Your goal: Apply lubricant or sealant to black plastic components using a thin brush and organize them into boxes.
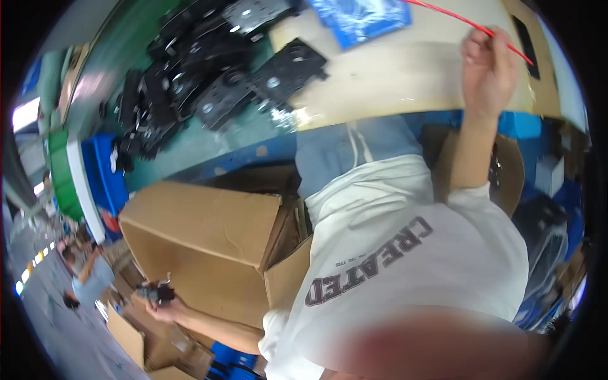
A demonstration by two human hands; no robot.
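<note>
My right hand (489,75), raised over the pale work surface (380,79), pinches a thin red cord (446,12). The cord runs from beyond the top edge of the view to a free end past my fingers. Far out to the left, my left hand (166,309) grips a small black mechanical part (156,292) with a thin metal piece sticking up from it. That hand is beside a large open cardboard box (202,221). A pile of black metal-and-plastic assemblies (202,69) lies on the green part of the table, away from both hands.
A blue plastic packet (364,19) lies at the table's far edge. Blue bins (104,171) and a green one (63,177) stand at the left. More cardboard (126,335) sits at the lower left, where another person (93,278) is in the background.
</note>
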